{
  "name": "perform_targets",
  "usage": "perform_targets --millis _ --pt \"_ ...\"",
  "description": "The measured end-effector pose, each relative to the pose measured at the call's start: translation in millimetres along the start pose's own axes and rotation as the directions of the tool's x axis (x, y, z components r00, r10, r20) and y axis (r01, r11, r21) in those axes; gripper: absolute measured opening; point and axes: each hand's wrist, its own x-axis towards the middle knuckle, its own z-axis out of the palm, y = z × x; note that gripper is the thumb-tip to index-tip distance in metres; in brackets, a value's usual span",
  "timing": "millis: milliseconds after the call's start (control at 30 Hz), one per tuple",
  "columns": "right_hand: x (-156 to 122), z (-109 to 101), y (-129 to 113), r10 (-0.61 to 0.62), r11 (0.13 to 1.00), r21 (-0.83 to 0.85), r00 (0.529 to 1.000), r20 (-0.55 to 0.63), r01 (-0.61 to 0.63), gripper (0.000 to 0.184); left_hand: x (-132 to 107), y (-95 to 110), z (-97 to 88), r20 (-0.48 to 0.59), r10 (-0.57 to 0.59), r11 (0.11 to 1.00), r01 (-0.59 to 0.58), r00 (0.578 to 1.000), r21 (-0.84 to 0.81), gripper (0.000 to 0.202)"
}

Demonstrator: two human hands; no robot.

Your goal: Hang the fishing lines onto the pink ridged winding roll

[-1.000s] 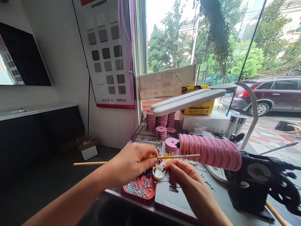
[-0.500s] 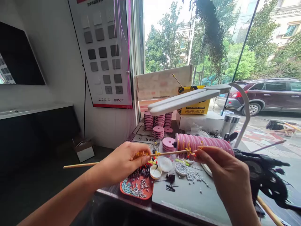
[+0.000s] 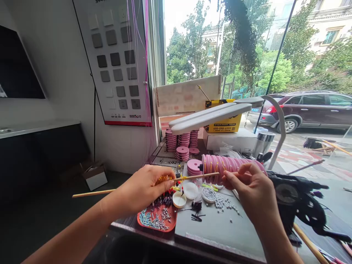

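My left hand [image 3: 150, 183] is closed around a thin wooden stick [image 3: 202, 176], whose long end passes behind the forearm. Yellow knotted threads [image 3: 183, 178] are looped on the stick, some bunched under my fingers, with small red beads hanging below. My right hand [image 3: 254, 190] is just right of the stick's bare tip, thumb and forefinger pinched; whatever is between them is too small to make out. Behind the tip lies a pink ribbed roller [image 3: 231, 164] with yellow threads across its grooves. Below are a small white dish [image 3: 179, 200] and a lid of grey beads [image 3: 209, 195].
A red tray [image 3: 158, 223] of small metal and dark pieces sits at the table's front left. Stacked pink discs [image 3: 182, 152] stand at the back. A white lamp [image 3: 211, 117] hangs over the table. A black hand-cranked device [image 3: 297, 198] is at the right.
My right hand has drawn slightly away from the stick's tip, which now shows bare. The yellow thread with red that was at the tip no longer shows there. My left hand keeps its grip.
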Motion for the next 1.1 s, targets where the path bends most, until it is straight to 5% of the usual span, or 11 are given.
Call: perform_targets --millis 133,233,367,433,500,600,667,833,1000,1033,1100 --pt "-6 -3 -9 -0.014 0.983 -0.181 1.000 -0.016 0.011 0.031 -2 -1 -1.7 0.014 0.009 1.000 -0.009 1.000 0.004 0.023" --pt "-22 -14 -10 -0.169 0.872 -0.472 0.985 -0.037 0.132 0.026 -2 -3 -1.9 0.015 0.007 1.000 -0.007 1.000 0.021 0.024" --pt "-60 -21 9 -0.394 0.753 -0.447 0.875 0.281 0.483 0.014 -2 -4 1.0 -0.001 0.003 0.999 -0.003 1.000 0.039 0.022" --pt "-82 -12 28 -0.383 0.735 -0.281 0.719 0.581 0.618 0.011 -2 -5 3.0 -0.008 0.013 0.999 -0.013 1.000 0.052 0.021" --pt "-106 5 49 -0.347 0.665 -0.162 0.494 0.797 0.729 0.020 -1 -5 4.6 -0.017 0.036 0.998 -0.035 0.999 0.060 0.018" --pt "-137 36 77 -0.496 0.354 -0.024 0.209 0.843 0.935 0.022 -1 -4 6.1 -0.024 0.067 0.996 -0.066 0.997 0.053 0.016" --pt "-154 56 90 -0.478 0.283 -0.007 0.147 0.866 0.959 0.030 -1 -2 6.6 -0.019 0.077 0.996 -0.076 0.997 0.047 0.015" --pt "-173 85 99 -0.335 0.261 -0.141 0.227 0.915 0.955 0.013 -2 1 5.2 -0.002 0.067 0.996 -0.067 0.998 0.057 0.016" --pt "-143 55 70 -0.404 0.398 0.008 0.168 0.899 0.917 0.012 -8 -7 1.6 -0.013 0.038 0.998 -0.037 0.999 0.060 0.018" --pt "-133 42 61 -0.403 0.449 -0.005 0.208 0.891 0.893 0.015 -9 -9 1.2 -0.024 0.034 0.998 -0.033 0.999 0.057 0.018" --pt "-111 17 41 -0.376 0.710 -0.080 0.473 0.797 0.699 0.022 -11 -12 0.5 -0.039 0.015 0.999 -0.014 0.999 0.039 0.020"
